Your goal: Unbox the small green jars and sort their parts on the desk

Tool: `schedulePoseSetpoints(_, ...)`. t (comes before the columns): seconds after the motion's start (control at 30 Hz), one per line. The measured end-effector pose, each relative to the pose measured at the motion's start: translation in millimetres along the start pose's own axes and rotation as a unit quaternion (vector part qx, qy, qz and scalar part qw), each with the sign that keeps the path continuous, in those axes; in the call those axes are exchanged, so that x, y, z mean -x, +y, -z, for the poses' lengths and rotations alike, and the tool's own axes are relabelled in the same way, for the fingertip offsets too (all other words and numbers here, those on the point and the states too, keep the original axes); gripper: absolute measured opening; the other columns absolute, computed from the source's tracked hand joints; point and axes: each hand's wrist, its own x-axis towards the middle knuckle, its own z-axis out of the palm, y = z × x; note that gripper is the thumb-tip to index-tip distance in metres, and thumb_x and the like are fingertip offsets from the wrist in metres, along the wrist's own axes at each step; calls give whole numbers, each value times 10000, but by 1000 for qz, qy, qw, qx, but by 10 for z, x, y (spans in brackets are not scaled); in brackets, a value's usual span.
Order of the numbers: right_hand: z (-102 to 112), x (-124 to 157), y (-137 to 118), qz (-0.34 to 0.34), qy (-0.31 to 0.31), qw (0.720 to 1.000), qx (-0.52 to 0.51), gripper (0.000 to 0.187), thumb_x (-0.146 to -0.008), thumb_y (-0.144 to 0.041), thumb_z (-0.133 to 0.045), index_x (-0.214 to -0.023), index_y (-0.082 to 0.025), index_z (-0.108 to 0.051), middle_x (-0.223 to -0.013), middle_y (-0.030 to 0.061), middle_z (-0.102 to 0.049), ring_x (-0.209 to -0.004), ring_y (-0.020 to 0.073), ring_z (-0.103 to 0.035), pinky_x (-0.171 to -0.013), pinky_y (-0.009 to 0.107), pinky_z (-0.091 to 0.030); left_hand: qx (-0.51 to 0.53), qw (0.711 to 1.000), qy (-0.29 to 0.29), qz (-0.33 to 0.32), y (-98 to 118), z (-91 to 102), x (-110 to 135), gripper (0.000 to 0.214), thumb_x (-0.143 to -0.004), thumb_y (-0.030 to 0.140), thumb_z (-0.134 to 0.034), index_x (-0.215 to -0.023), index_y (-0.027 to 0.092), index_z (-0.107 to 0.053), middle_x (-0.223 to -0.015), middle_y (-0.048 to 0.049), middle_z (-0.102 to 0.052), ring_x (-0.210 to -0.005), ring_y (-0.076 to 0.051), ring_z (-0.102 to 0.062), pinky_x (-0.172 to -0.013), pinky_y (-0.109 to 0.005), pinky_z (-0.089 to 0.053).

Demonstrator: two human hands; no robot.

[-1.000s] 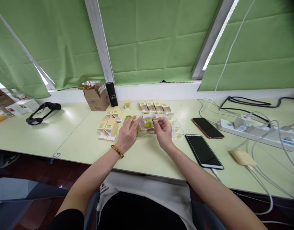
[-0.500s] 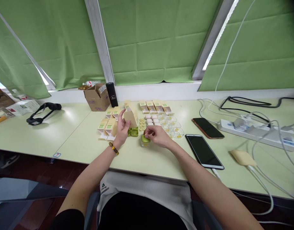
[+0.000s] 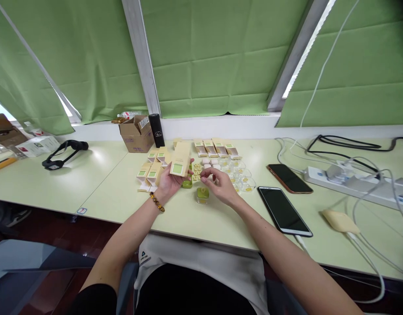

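Note:
My left hand (image 3: pixel 168 183) holds a pale yellow paper box (image 3: pixel 180 159) with a green square on its face, tilted up above the table. My right hand (image 3: pixel 219 186) hovers with loosely bent fingers, thumb and forefinger a little apart and nothing visible between them. Just below its fingertips stands a small clear jar with a green lid (image 3: pixel 202 194). Green lids (image 3: pixel 187 183) lie partly hidden beneath the box and left hand. Small yellow square stickers or tags (image 3: pixel 196 171) are laid out between my hands.
Several open yellow boxes (image 3: pixel 152 173) stand at left, and more boxes (image 3: pixel 216 148) stand behind. Pale pink pieces (image 3: pixel 211 164) and clear containers (image 3: pixel 240 175) sit to the right. Farther right are two phones (image 3: pixel 283 210) and a power strip (image 3: pixel 352 183) with cables. A cardboard box (image 3: pixel 135 134) stands behind.
The yellow box in my left hand has turned, so its face with the green square now shows. My right hand has lifted off the green-lidded jar, which stays on the table.

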Motion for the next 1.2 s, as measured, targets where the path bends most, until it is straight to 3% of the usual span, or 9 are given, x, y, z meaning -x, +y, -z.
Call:
schedulePoseSetpoints(0.13,-105,16,23,8,41,998,-46,364,-910,-519,-684,-1143,-243,-726,-1161,89,-757,-1010,256,-653,-811,380,-464,-34,999,-21,4,-95,25,-2,515,-917,486,-674,-1314,160,-645,-1258,-177,-750,-996,-312,-767,-736,-399,-634)
schedulePoseSetpoints(0.33,-191,-8,87,-41,-3,984,-174,575,-856,-733,-691,-1135,-231,-714,-1137,93,-750,-939,245,-660,-776,370,-516,-132,991,-10,-3,-212,-6,43,652,-912,653,-697,-1362,184,-640,-1222,-127,-759,-1079,-308,-742,-854,-438,-650)
schedulePoseSetpoints(0.47,-156,-20,37,-81,-8,952,-294,564,-789,-714,-788,-1104,-253,-709,-1142,75,-766,-969,243,-693,-851,372,-553,-206,978,9,-30,-224,-20,66,708,-931,697,-649,-1429,195,-604,-1309,-138,-729,-1117,-303,-724,-894,-424,-624)
schedulePoseSetpoints(0.57,-121,-30,-1,-95,34,937,-333,540,-766,-692,-819,-1058,-250,-714,-1070,64,-779,-936,229,-684,-833,352,-546,-215,974,-32,-63,-197,-9,78,689,-959,626,-653,-1486,197,-542,-1367,-154,-702,-1175,-308,-702,-954,-428,-586)
schedulePoseSetpoints(0.67,-106,-46,2,-113,67,934,-333,530,-772,-687,-818,-1036,-239,-717,-1022,55,-778,-853,196,-657,-733,315,-514,-211,967,-105,-101,-173,2,85,745,-919,532,-738,-1534,200,-482,-1430,-170,-664,-1246,-318,-665,-1036,-438,-531)
schedulePoseSetpoints(0.77,-110,-61,31,-125,80,935,-322,558,-766,-716,-805,-1022,-230,-708,-985,52,-775,-812,180,-648,-664,296,-483,-223,959,-134,-111,-185,-1,89,754,-906,486,-764,-1541,209,-464,-1478,-175,-625,-1261,-308,-652,-1070,-432,-505)
schedulePoseSetpoints(1.2,-142,-72,60,-111,67,957,-258,636,-739,-788,-775,-1051,-251,-639,-885,39,-770,-790,210,-704,-764,365,-584,-250,958,-85,-109,-240,-55,109,698,-910,485,-771,-1488,226,-477,-1446,-157,-616,-1330,-297,-608,-1100,-407,-504)
